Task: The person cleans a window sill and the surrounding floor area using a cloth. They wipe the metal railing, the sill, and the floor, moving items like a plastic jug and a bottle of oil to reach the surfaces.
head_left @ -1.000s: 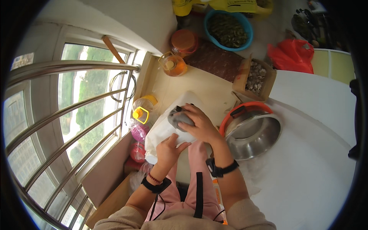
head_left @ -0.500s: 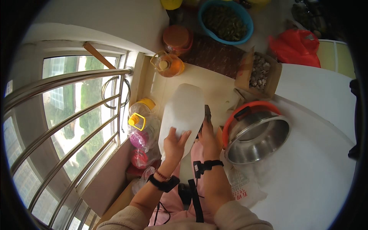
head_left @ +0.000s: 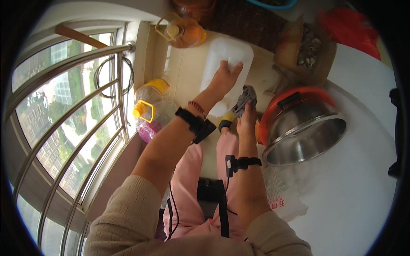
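Observation:
A white translucent plastic container (head_left: 218, 53) with rounded corners is stretched out in front of me, over the beige floor. My left hand (head_left: 224, 80) grips it near its closer part, thumb and a finger showing on the white surface; the other fingers are hidden. In my right hand (head_left: 246, 123), a crumpled grey cloth (head_left: 245, 102) is bunched at the fingertips, beside the container's near right side. What the right fingers do behind the cloth is partly hidden.
To the right, a steel basin (head_left: 305, 141) leans in an orange-red basin (head_left: 273, 113). Beyond stands a cardboard box (head_left: 288, 53) of garlic-like bulbs. Bottles with yellow caps (head_left: 147, 111) and an amber oil jug (head_left: 181, 32) line the left, next to metal window railings (head_left: 64, 115).
The white container has moved farther away, with my left hand on it. My right hand has drawn apart from it, and the grey cloth now shows more fully. The view has shifted.

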The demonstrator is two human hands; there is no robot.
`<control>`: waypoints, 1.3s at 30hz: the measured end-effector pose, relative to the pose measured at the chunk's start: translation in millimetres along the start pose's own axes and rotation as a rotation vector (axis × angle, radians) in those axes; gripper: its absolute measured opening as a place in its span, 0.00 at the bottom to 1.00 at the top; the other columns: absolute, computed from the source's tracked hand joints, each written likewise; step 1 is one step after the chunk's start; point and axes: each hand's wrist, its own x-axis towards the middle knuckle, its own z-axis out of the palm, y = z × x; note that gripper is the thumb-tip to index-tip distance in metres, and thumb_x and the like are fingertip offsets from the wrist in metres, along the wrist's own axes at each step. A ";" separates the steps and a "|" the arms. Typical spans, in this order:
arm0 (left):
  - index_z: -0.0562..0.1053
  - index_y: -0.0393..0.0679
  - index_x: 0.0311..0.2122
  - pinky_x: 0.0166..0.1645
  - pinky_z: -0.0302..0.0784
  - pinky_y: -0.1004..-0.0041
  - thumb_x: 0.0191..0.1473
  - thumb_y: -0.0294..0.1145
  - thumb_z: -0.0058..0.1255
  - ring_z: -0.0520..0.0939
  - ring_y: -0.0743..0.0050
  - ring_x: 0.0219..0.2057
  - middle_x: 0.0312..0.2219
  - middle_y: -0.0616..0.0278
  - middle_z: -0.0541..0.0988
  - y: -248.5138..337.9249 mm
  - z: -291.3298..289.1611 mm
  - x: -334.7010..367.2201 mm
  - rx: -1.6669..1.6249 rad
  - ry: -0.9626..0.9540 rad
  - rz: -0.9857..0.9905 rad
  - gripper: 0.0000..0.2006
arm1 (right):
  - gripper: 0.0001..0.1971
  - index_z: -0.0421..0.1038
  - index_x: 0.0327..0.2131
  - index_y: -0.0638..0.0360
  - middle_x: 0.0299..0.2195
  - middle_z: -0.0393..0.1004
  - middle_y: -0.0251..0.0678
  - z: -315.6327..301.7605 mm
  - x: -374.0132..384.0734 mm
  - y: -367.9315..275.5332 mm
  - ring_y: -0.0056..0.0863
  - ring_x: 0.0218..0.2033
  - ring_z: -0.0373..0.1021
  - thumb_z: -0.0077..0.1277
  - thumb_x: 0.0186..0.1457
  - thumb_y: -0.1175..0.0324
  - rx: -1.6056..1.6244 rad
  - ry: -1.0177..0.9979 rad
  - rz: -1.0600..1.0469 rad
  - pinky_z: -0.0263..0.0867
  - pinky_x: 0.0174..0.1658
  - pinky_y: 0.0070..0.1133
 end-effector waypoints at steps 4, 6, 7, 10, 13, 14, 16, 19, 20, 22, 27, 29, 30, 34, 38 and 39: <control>0.64 0.36 0.40 0.37 0.69 0.73 0.59 0.59 0.53 0.70 0.74 0.28 0.26 0.62 0.70 -3.6 4.9 20.8 -0.197 -0.039 -0.099 0.30 | 0.31 0.58 0.65 0.49 0.61 0.65 0.30 -17.7 3.6 -2.2 0.29 0.60 0.63 0.45 0.65 0.46 -0.202 -0.104 -0.063 0.53 0.62 0.38; 0.64 0.36 0.41 0.39 0.69 0.73 0.58 0.59 0.54 0.70 0.75 0.28 0.26 0.62 0.70 -6.2 9.8 24.6 -0.260 -0.062 -0.097 0.30 | 0.31 0.58 0.65 0.52 0.61 0.65 0.33 -22.1 1.4 -2.3 0.29 0.60 0.64 0.45 0.66 0.47 -0.205 -0.109 -0.068 0.54 0.63 0.35; 0.64 0.36 0.41 0.39 0.69 0.73 0.58 0.59 0.54 0.70 0.75 0.28 0.26 0.63 0.70 -7.6 11.6 25.5 -0.291 -0.076 -0.106 0.30 | 0.31 0.58 0.65 0.53 0.61 0.65 0.34 -23.1 0.0 -2.5 0.29 0.60 0.64 0.45 0.66 0.47 -0.196 -0.128 -0.084 0.54 0.63 0.34; 0.58 0.24 0.56 0.51 0.74 0.59 0.58 0.60 0.53 0.76 0.54 0.50 0.48 0.37 0.73 -12.0 14.1 25.9 -0.294 -0.176 -0.089 0.43 | 0.30 0.57 0.65 0.59 0.61 0.65 0.37 -19.6 -0.5 -3.0 0.29 0.59 0.64 0.45 0.67 0.51 -0.277 -0.109 -0.146 0.57 0.62 0.27; 0.58 0.24 0.56 0.49 0.75 0.61 0.57 0.57 0.55 0.77 0.55 0.48 0.46 0.37 0.74 -14.9 13.6 27.5 -0.139 -0.221 -0.061 0.41 | 0.26 0.61 0.62 0.64 0.58 0.69 0.38 -11.8 2.3 -1.4 0.29 0.56 0.66 0.44 0.68 0.57 -0.329 -0.106 -0.249 0.60 0.60 0.25; 0.58 0.23 0.56 0.48 0.76 0.62 0.57 0.55 0.56 0.78 0.56 0.46 0.44 0.39 0.75 -15.1 12.5 27.9 -0.107 -0.247 -0.033 0.40 | 0.25 0.62 0.62 0.65 0.57 0.69 0.38 -9.3 2.7 -0.4 0.29 0.55 0.67 0.44 0.68 0.57 -0.359 -0.096 -0.271 0.61 0.59 0.25; 0.60 0.23 0.55 0.46 0.76 0.63 0.56 0.52 0.57 0.79 0.58 0.44 0.41 0.41 0.77 -12.0 6.5 29.6 -0.024 -0.294 0.013 0.39 | 0.19 0.67 0.56 0.67 0.52 0.74 0.38 -2.8 2.6 1.3 0.27 0.49 0.71 0.43 0.68 0.64 -0.337 -0.055 -0.373 0.65 0.54 0.23; 0.71 0.31 0.45 0.43 0.71 0.74 0.58 0.50 0.57 0.76 0.73 0.36 0.32 0.57 0.79 -0.6 -7.8 20.3 0.184 -0.244 0.019 0.27 | 0.19 0.66 0.56 0.66 0.51 0.74 0.38 5.1 -4.5 -3.8 0.27 0.49 0.71 0.45 0.68 0.64 -0.364 -0.079 -0.512 0.65 0.53 0.24; 0.70 0.30 0.47 0.43 0.73 0.72 0.58 0.48 0.57 0.78 0.70 0.37 0.35 0.55 0.79 2.0 -17.1 10.5 0.124 -0.189 0.104 0.27 | 0.19 0.66 0.56 0.66 0.51 0.74 0.38 6.1 -10.0 -8.8 0.28 0.49 0.71 0.45 0.68 0.64 -0.406 -0.090 -0.558 0.66 0.53 0.24; 0.70 0.28 0.52 0.43 0.77 0.69 0.57 0.43 0.57 0.82 0.63 0.38 0.42 0.50 0.80 3.6 -42.5 -18.6 0.003 -0.070 0.207 0.27 | 0.19 0.67 0.55 0.67 0.50 0.75 0.38 9.4 -21.7 -23.5 0.27 0.49 0.71 0.46 0.68 0.62 -0.434 -0.129 -0.640 0.65 0.53 0.24; 0.73 0.35 0.50 0.52 0.74 0.68 0.64 0.33 0.48 0.80 0.66 0.45 0.48 0.53 0.79 -30.9 -94.9 -99.4 -0.561 0.202 0.281 0.14 | 0.18 0.69 0.52 0.69 0.49 0.76 0.39 23.8 -44.7 -65.7 0.25 0.47 0.71 0.46 0.69 0.62 -0.550 -0.118 -0.750 0.65 0.53 0.23; 0.73 0.37 0.48 0.52 0.75 0.66 0.64 0.31 0.46 0.80 0.63 0.45 0.48 0.54 0.78 -55.2 -104.3 -108.5 -0.664 0.255 0.113 0.12 | 0.18 0.69 0.53 0.68 0.48 0.76 0.36 39.6 -37.2 -69.6 0.23 0.45 0.70 0.45 0.69 0.62 -0.397 -0.172 -0.779 0.66 0.51 0.21; 0.73 0.38 0.47 0.52 0.75 0.65 0.65 0.30 0.45 0.80 0.62 0.45 0.48 0.54 0.78 -67.9 -107.0 -107.1 -0.713 0.295 -0.021 0.11 | 0.18 0.70 0.53 0.67 0.47 0.76 0.34 47.4 -29.3 -70.1 0.21 0.45 0.70 0.45 0.70 0.62 -0.321 -0.200 -0.814 0.66 0.50 0.21; 0.73 0.38 0.45 0.51 0.76 0.67 0.64 0.28 0.46 0.80 0.65 0.42 0.44 0.55 0.78 -111.8 -115.8 -104.3 -1.034 0.220 -0.080 0.08 | 0.18 0.69 0.55 0.66 0.48 0.75 0.33 65.6 1.8 -59.3 0.20 0.44 0.70 0.45 0.69 0.65 -0.260 -0.070 -0.882 0.67 0.48 0.20; 0.73 0.39 0.44 0.50 0.75 0.68 0.63 0.28 0.48 0.81 0.67 0.40 0.43 0.56 0.79 -132.0 -116.9 -85.5 -1.075 0.195 0.030 0.08 | 0.18 0.69 0.56 0.66 0.49 0.76 0.34 76.3 24.2 -50.6 0.23 0.43 0.71 0.45 0.68 0.67 -0.090 -0.055 -0.824 0.68 0.47 0.22; 0.73 0.39 0.45 0.50 0.75 0.68 0.63 0.28 0.48 0.80 0.68 0.41 0.44 0.57 0.78 -134.8 -113.4 -77.2 -1.069 0.166 0.063 0.08 | 0.18 0.69 0.56 0.65 0.49 0.76 0.35 75.0 26.8 -52.3 0.24 0.44 0.72 0.45 0.68 0.67 -0.076 -0.024 -0.791 0.68 0.47 0.22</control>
